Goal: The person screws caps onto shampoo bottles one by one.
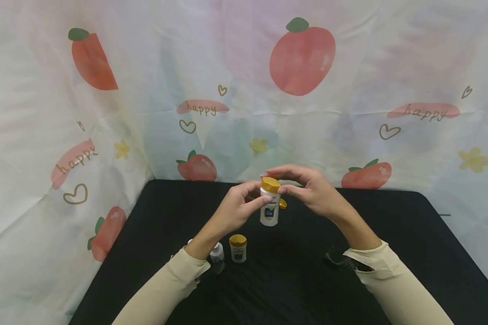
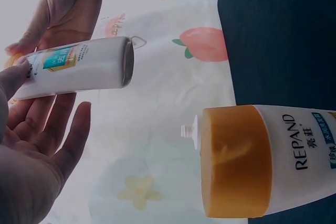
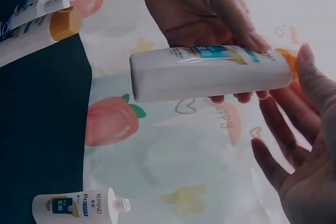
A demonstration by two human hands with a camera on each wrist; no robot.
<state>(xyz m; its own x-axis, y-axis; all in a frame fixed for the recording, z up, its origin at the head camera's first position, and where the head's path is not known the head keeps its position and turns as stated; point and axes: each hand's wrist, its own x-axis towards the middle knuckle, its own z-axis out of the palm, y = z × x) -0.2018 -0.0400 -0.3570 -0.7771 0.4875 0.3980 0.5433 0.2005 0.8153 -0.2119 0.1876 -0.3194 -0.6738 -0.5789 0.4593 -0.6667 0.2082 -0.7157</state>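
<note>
Above the far middle of the table, my left hand [image 1: 241, 203] holds a white bottle [image 1: 269, 212] with a gold cap [image 1: 270, 184] upright, the thumb across its front. My right hand [image 1: 315, 192] pinches that cap with thumb and index finger; its other fingers [image 3: 286, 129] are spread loosely. A loose gold cap [image 1: 283, 204] shows behind the bottle. Nearer me stands a shorter-looking white bottle with a gold cap [image 1: 238, 248], marked REPAND in the left wrist view. Beside it a white bottle [image 1: 217, 253] is partly hidden by my left arm.
In the right wrist view, an uncapped white bottle [image 3: 73, 208] with a bare nozzle stands on the table apart from the others. The black table [image 1: 293, 289] ends at a cloth wall [image 1: 244, 131] printed with fruit and hearts. A dark strap [image 1: 349, 262] circles my right wrist.
</note>
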